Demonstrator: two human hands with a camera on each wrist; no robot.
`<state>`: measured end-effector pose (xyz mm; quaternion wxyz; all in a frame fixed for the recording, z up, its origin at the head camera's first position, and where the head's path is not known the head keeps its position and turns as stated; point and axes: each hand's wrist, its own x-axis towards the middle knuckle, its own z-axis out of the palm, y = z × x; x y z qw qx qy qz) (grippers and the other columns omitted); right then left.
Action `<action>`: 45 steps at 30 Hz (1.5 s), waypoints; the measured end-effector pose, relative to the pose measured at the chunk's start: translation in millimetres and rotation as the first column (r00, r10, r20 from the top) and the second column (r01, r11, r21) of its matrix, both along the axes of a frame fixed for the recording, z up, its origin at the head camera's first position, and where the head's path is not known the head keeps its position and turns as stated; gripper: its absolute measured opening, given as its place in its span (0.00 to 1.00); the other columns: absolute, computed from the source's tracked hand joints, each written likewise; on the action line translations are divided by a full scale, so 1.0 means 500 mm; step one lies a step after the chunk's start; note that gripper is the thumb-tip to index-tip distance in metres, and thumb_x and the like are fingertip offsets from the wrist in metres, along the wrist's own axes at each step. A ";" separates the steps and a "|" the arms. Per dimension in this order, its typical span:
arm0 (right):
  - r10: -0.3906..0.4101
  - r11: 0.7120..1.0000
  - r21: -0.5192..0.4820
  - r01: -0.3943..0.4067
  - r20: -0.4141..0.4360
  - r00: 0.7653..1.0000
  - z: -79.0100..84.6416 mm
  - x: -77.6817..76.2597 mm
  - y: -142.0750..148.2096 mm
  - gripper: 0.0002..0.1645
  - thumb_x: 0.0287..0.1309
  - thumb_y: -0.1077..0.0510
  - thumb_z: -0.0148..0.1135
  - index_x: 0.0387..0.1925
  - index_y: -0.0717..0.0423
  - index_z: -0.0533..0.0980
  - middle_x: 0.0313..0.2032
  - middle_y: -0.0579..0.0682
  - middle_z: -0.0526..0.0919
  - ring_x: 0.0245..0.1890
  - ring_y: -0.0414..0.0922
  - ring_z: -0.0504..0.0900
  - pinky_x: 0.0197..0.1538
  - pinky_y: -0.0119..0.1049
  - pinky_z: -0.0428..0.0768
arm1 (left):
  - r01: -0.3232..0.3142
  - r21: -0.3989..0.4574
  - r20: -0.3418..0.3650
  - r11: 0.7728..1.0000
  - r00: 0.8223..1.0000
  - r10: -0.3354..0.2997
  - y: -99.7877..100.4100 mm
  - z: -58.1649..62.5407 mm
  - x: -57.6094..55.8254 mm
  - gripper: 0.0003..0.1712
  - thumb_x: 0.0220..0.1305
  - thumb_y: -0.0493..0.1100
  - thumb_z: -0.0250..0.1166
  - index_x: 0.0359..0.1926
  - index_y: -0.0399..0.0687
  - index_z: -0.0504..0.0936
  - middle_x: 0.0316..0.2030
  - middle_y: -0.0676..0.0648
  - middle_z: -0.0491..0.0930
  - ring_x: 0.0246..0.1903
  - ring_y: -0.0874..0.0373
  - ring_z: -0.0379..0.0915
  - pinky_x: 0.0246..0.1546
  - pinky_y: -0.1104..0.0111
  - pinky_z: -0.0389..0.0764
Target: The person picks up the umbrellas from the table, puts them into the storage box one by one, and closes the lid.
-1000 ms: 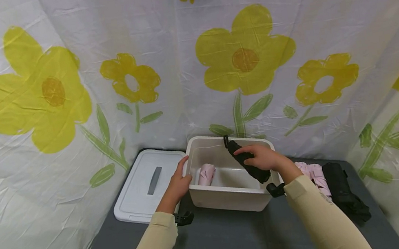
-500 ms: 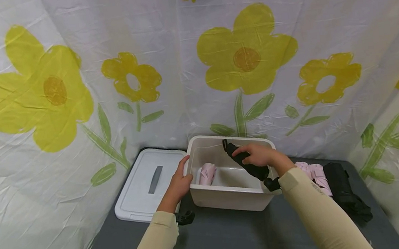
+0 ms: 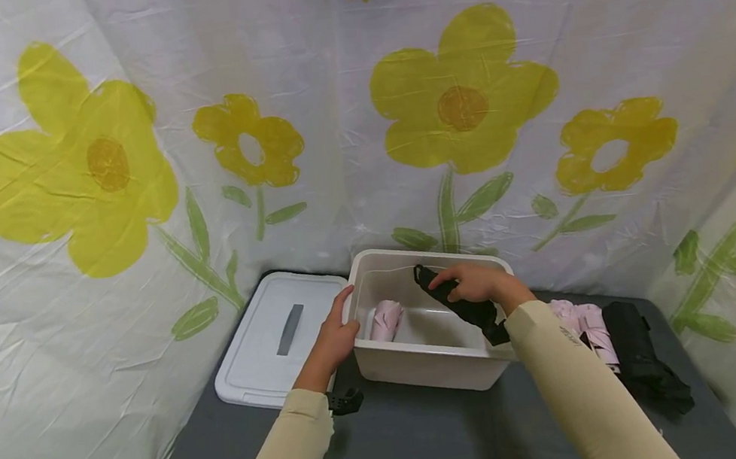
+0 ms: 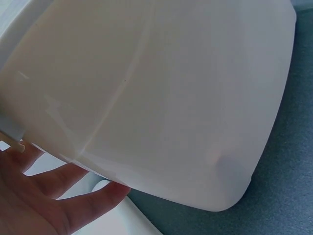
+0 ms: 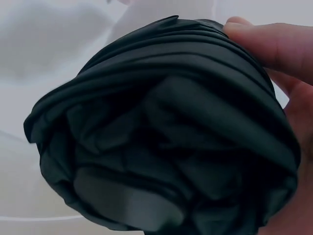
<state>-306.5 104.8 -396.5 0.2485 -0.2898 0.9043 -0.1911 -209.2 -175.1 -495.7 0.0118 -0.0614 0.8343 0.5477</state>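
Observation:
In the head view, a beige plastic storage bin [image 3: 424,367] stands on the table. My left hand [image 3: 334,337] holds its left end at the rim; in the left wrist view several fingers [image 4: 93,203] lie against the outside wall. My right hand [image 3: 477,285] grips a black folded umbrella [image 3: 441,285] from above, tilted inside the bin with its wrist loop toward the back. The right wrist view shows the umbrella's bunched fabric end [image 5: 161,112] close up. A pink folded umbrella [image 3: 387,320] lies in the bin's left part.
Left of the bin, a white lid [image 3: 260,355] with a grey handle lies on the dark table [image 3: 426,442]. To the right lie a pink folded bundle [image 3: 594,332] and a black folded umbrella [image 3: 641,350]. A flower-printed curtain [image 3: 345,149] hangs close behind.
My right hand has lowered the black umbrella slightly deeper into the bin. The left hand stays at the bin's left end. The head view has shifted slightly.

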 end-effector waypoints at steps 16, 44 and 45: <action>-0.023 1.000 -0.015 0.024 0.065 0.998 -0.046 -0.033 -0.004 0.29 0.56 0.66 0.55 0.62 0.55 0.74 0.69 0.62 0.65 0.70 0.60 0.60 0.66 0.54 0.65 | -0.008 -0.006 -0.009 1.000 1.000 0.008 0.002 -0.007 -0.003 0.38 0.63 0.40 0.49 0.73 0.72 0.54 0.72 0.41 0.58 0.68 0.40 0.59 0.62 0.40 0.63; -0.151 0.983 -0.060 0.171 0.247 0.957 -0.124 -0.047 -0.025 0.29 0.55 0.67 0.57 0.61 0.55 0.75 0.69 0.61 0.63 0.69 0.59 0.61 0.64 0.50 0.68 | -0.025 -0.030 -0.011 0.999 1.000 0.024 0.004 -0.009 -0.004 0.38 0.63 0.41 0.49 0.72 0.72 0.55 0.72 0.40 0.60 0.67 0.41 0.60 0.62 0.41 0.64; -0.166 0.981 -0.056 0.186 0.253 0.953 -0.126 -0.046 -0.025 0.29 0.55 0.67 0.57 0.61 0.54 0.75 0.69 0.61 0.63 0.69 0.59 0.61 0.64 0.50 0.69 | -0.025 -0.029 -0.012 0.999 1.000 0.024 0.004 -0.009 -0.004 0.38 0.63 0.41 0.49 0.72 0.72 0.55 0.71 0.40 0.60 0.67 0.41 0.60 0.62 0.41 0.64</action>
